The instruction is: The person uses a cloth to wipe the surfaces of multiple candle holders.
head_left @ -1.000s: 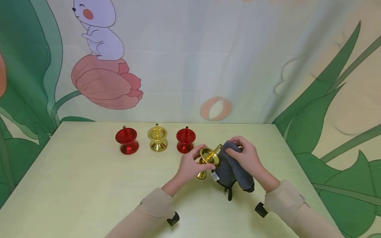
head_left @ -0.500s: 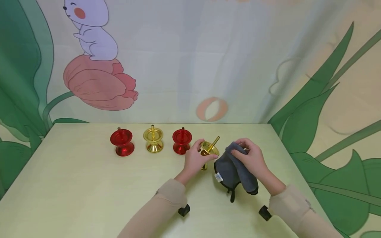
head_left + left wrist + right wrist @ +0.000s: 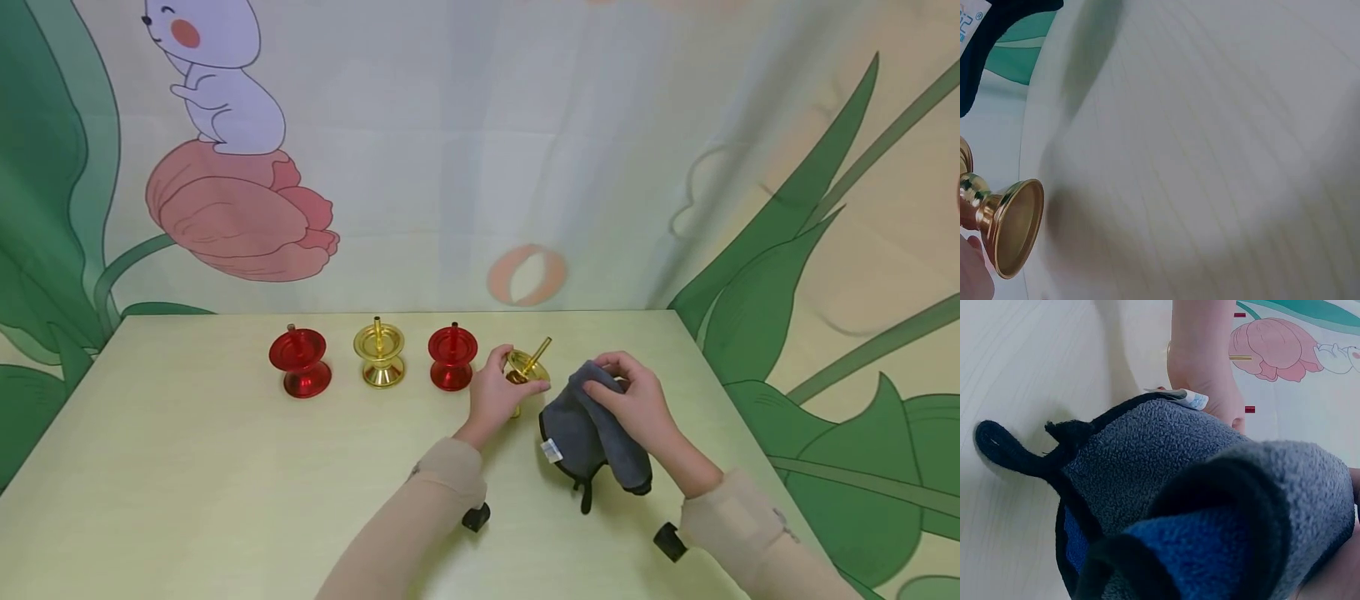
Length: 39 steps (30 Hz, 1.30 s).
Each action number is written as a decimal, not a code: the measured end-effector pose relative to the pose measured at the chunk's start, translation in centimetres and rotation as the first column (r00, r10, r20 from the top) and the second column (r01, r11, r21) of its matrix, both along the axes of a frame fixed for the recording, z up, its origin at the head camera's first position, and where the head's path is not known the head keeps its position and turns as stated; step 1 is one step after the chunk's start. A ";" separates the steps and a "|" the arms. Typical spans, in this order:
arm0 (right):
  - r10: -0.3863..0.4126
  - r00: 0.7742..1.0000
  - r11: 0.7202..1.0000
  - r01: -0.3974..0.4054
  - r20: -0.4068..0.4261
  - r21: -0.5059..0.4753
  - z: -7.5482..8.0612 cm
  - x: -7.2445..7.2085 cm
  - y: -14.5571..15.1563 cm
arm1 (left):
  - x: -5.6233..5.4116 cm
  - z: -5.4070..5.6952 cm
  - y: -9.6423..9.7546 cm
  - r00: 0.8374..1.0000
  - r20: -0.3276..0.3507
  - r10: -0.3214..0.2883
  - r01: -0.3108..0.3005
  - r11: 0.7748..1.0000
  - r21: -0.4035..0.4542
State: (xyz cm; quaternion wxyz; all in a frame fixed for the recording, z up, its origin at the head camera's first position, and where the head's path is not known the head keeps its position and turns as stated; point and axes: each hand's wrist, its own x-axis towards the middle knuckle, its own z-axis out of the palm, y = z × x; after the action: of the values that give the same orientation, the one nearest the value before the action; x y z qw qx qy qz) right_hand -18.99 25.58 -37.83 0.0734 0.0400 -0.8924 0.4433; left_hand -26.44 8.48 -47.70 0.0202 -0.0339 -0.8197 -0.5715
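My left hand (image 3: 498, 396) grips a gold candle holder (image 3: 528, 365) by its stem, thumb and fingers around it below the dish. The holder leans, its spike pointing up and to the right. In the left wrist view the hollow underside of its flared base (image 3: 1017, 228) faces the camera, above the tabletop. My right hand (image 3: 636, 398) pinches a folded grey cloth (image 3: 585, 425), which hangs down with a white tag and a black loop. Blue lining (image 3: 1200, 553) shows inside the fold in the right wrist view. A gap separates cloth and holder.
To the left of the hands, a red candle holder (image 3: 300, 360), a gold candle holder (image 3: 380, 352) and another red candle holder (image 3: 452, 357) stand in a row near the back of the pale table (image 3: 225, 492). A printed curtain (image 3: 420, 167) hangs behind.
My left hand has moved the gold holder away from the cloth, up toward the table's back and closer to upright. The cloth has stayed in my right hand. The head view has shifted slightly.
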 end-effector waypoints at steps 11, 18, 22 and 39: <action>0.011 1.000 1.000 -0.011 -0.007 -0.002 -0.1 0.1 0.1 | -0.7 -0.1 0.4 0.999 0.011 0.030 -0.030 0.999 -0.017; 0.015 1.000 1.000 -0.015 -0.017 0.002 -0.1 0.1 0.1 | -1.0 -0.3 0.2 1.000 -0.008 0.030 -0.030 0.999 -0.020; 0.011 1.000 1.000 -0.011 -0.013 0.009 -0.2 0.1 0.2 | -1.1 -0.4 -0.3 1.000 -0.011 0.016 -0.016 0.999 -0.032; 0.003 1.000 1.000 -0.003 0.011 0.010 -0.2 0.1 0.3 | -1.7 -0.9 -0.5 0.999 -0.001 -0.033 0.032 0.984 -0.173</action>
State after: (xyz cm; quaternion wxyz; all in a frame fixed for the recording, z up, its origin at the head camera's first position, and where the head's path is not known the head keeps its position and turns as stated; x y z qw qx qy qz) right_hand -18.87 25.93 -37.98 0.0675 0.0391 -0.8951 0.4390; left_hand -28.16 7.97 -48.57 0.0094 -0.0501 -0.8655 -0.4983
